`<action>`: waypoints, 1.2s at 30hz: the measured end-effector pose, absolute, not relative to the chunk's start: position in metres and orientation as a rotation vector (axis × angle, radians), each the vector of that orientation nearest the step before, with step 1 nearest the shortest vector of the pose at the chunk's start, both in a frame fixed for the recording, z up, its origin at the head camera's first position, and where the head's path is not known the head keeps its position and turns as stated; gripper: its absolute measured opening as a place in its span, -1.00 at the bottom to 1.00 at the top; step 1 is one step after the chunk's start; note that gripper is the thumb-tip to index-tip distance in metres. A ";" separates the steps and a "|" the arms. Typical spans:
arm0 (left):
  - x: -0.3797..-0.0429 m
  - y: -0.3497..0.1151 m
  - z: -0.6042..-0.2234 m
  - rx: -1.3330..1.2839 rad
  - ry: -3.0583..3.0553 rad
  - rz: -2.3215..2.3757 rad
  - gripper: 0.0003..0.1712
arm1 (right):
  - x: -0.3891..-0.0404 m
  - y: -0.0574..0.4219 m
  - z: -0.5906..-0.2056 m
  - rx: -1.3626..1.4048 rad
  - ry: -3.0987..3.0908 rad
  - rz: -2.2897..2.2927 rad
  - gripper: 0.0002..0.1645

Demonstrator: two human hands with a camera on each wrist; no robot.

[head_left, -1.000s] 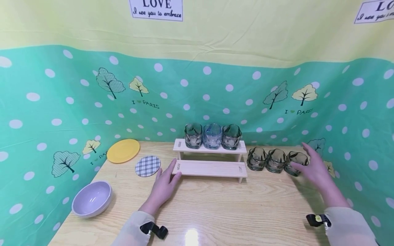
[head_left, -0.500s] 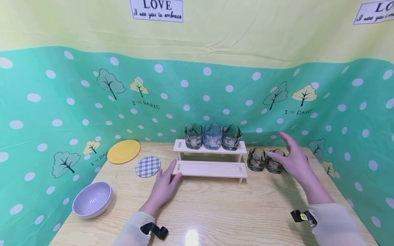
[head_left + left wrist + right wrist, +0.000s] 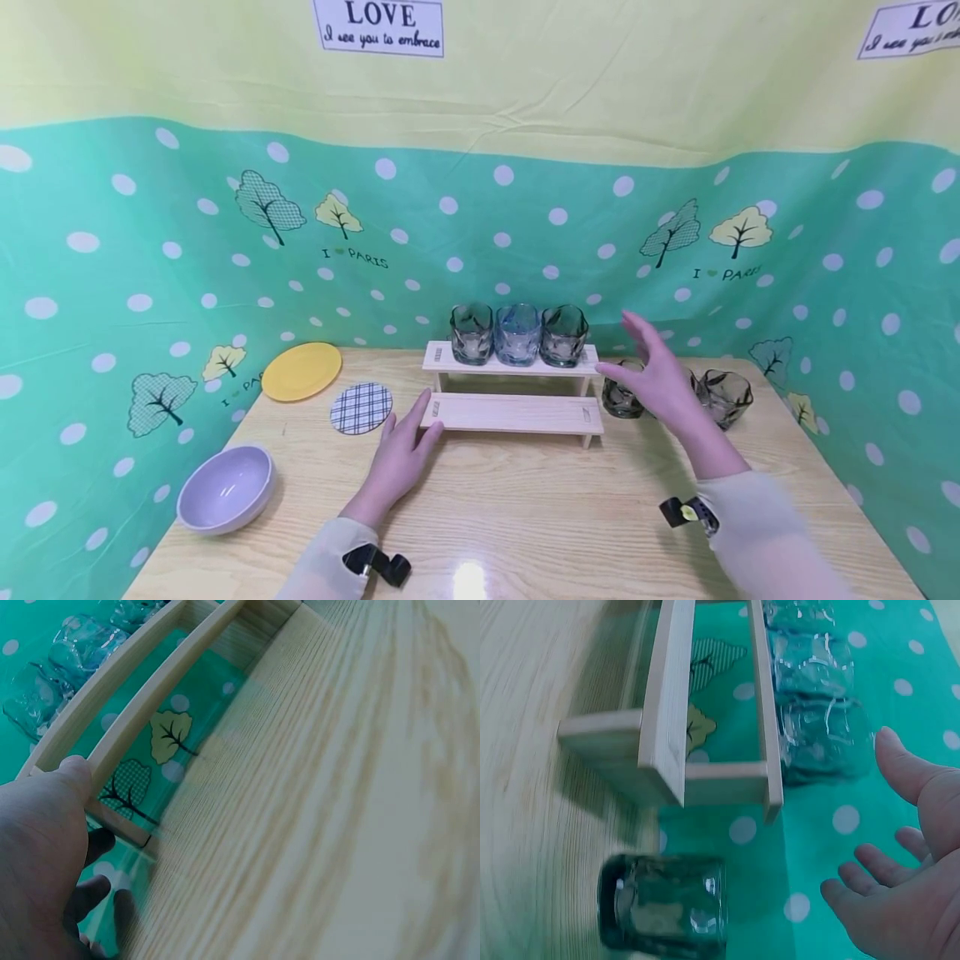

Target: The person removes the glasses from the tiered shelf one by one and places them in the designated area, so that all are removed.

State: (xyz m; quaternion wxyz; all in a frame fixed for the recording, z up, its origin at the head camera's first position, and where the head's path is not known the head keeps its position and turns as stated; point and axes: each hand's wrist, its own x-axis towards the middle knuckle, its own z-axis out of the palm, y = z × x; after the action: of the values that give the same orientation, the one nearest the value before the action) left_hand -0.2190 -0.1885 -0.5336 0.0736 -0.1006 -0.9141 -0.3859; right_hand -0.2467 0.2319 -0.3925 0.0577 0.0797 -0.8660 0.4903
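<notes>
My left hand [image 3: 397, 462] rests against the left end of a two-tier wooden stand [image 3: 517, 412], thumb touching the lower board's edge in the left wrist view. Three glasses stand in a row on the upper tier: a grey-green glass [image 3: 472, 335], a blue-tinted glass [image 3: 517, 335] and a dark grey-green glass [image 3: 564, 337]. My right hand [image 3: 660, 387] is in the air right of the stand, fingers extended and holding nothing. Below it are smoky glasses on the table: the left glass [image 3: 619, 402] is partly covered, the middle one mostly hidden, and the right glass [image 3: 726, 398] shows plainly.
On the table's left side lie a yellow plate [image 3: 302, 372] and a checked round coaster [image 3: 362, 408]. A lilac bowl [image 3: 227, 490] sits near the left edge. Spotted green cloth [image 3: 405, 292] encloses the back and sides.
My right hand has moved left from beside the rightmost smoky glass, across the row, to near the stand's right end. The left hand and all the glasses have stayed in place.
</notes>
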 end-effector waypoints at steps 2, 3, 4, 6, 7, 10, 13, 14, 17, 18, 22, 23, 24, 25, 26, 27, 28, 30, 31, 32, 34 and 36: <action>-0.219 -0.188 -0.533 -0.300 -2.746 -1.165 -0.19 | -0.249 0.226 -0.393 0.260 -2.612 1.512 0.33; -0.219 -0.188 -0.534 -0.299 -2.747 -1.165 -0.19 | -0.250 0.223 -0.393 0.265 -2.608 1.527 0.33; -0.219 -0.188 -0.534 -0.299 -2.748 -1.165 -0.19 | -0.251 0.219 -0.394 0.270 -2.605 1.547 0.33; -0.219 -0.189 -0.534 -0.295 -2.750 -1.164 -0.19 | -0.254 0.213 -0.394 0.278 -2.597 1.575 0.35; -0.219 -0.189 -0.534 -0.293 -2.751 -1.166 -0.19 | -0.255 0.211 -0.394 0.282 -2.591 1.589 0.35; -0.218 -0.189 -0.535 -0.286 -2.753 -1.170 -0.19 | -0.258 0.202 -0.395 0.291 -2.559 1.639 0.36; -0.218 -0.189 -0.535 -0.284 -2.750 -1.171 -0.19 | -0.263 0.195 -0.396 0.290 -2.511 1.705 0.36; -0.218 -0.189 -0.535 -0.284 -2.750 -1.168 -0.19 | -0.265 0.193 -0.397 0.287 -2.496 1.726 0.37; -0.218 -0.188 -0.535 -0.291 -2.744 -1.158 -0.18 | -0.270 0.187 -0.400 0.276 -2.464 1.774 0.40; -0.218 -0.188 -0.536 -0.294 -2.743 -1.155 -0.19 | -0.272 0.186 -0.401 0.267 -2.462 1.781 0.41; -0.219 -0.188 -0.536 -0.300 -2.737 -1.156 -0.20 | -0.279 0.181 -0.406 0.220 -2.477 1.782 0.43; -0.219 -0.189 -0.536 -0.298 -2.741 -1.159 -0.20 | -0.280 0.180 -0.408 0.208 -2.481 1.785 0.44; -0.219 -0.189 -0.536 -0.300 -2.741 -1.158 -0.20 | -0.281 0.179 -0.409 0.195 -2.485 1.785 0.44; -0.219 -0.189 -0.536 -0.301 -2.741 -1.158 -0.19 | -0.282 0.178 -0.410 0.188 -2.486 1.785 0.44; -0.219 -0.189 -0.536 -0.302 -2.742 -1.158 -0.19 | -0.283 0.177 -0.411 0.180 -2.485 1.787 0.44; -0.219 -0.189 -0.536 -0.307 -2.739 -1.154 -0.19 | -0.285 0.176 -0.412 0.179 -2.482 1.793 0.44; -0.219 -0.189 -0.536 -0.306 -2.742 -1.156 -0.19 | -0.285 0.176 -0.413 0.178 -2.478 1.798 0.43; -0.219 -0.189 -0.535 -0.304 -2.744 -1.153 -0.18 | -0.288 0.174 -0.415 0.177 -2.474 1.804 0.43; -0.219 -0.189 -0.535 -0.302 -2.745 -1.154 -0.18 | -0.288 0.173 -0.416 0.177 -2.471 1.807 0.42; -0.219 -0.189 -0.535 -0.301 -2.745 -1.156 -0.18 | -0.289 0.172 -0.416 0.174 -2.470 1.810 0.41; -0.219 -0.189 -0.534 -0.296 -2.749 -1.159 -0.18 | -0.290 0.170 -0.417 0.169 -2.470 1.811 0.40; -0.218 -0.189 -0.534 -0.297 -2.745 -1.159 -0.18 | -0.290 0.169 -0.418 0.158 -2.471 1.806 0.39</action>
State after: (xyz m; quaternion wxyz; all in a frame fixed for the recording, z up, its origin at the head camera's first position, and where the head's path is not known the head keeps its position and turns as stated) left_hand -0.2185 -0.1887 -0.5339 0.0733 -0.0991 -0.9142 -0.3860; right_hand -0.2903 0.1688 -0.4180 0.0383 0.0516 -0.8057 0.5888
